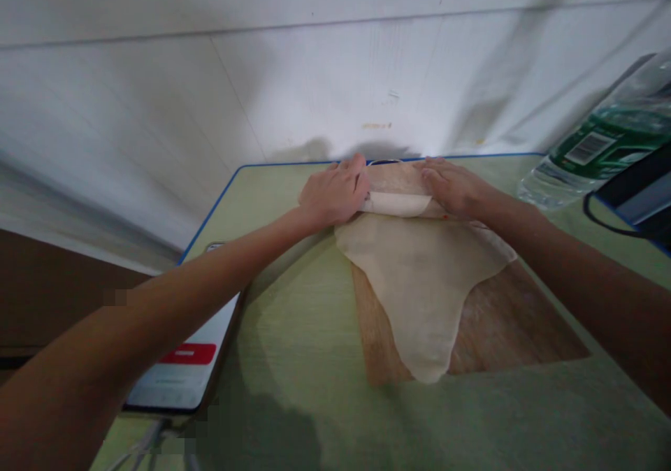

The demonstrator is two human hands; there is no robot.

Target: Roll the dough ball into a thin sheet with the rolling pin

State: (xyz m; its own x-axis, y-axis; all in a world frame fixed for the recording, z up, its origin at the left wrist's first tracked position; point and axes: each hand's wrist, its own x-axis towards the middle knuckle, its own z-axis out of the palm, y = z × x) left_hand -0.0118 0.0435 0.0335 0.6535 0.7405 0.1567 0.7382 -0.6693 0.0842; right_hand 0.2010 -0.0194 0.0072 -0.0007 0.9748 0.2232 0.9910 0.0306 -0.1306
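Note:
A thin sheet of pale dough (424, 268) lies over a wooden board (503, 324). Its near end hangs in a tongue just past the board's front edge, and its far end is wrapped round a rolling pin (442, 209). My left hand (335, 190) grips the pin's left end with curled fingers. At the other end, my right hand (453, 186) is closed over the pin. Both hands hide most of the pin's ends.
A phone (178, 377) with a lit screen and a cable lies left on the green table (283, 331), partly under my left forearm. A water bottle (592, 142) stands at the right beside a dark object (642, 191). A white wall (325, 87) rises behind.

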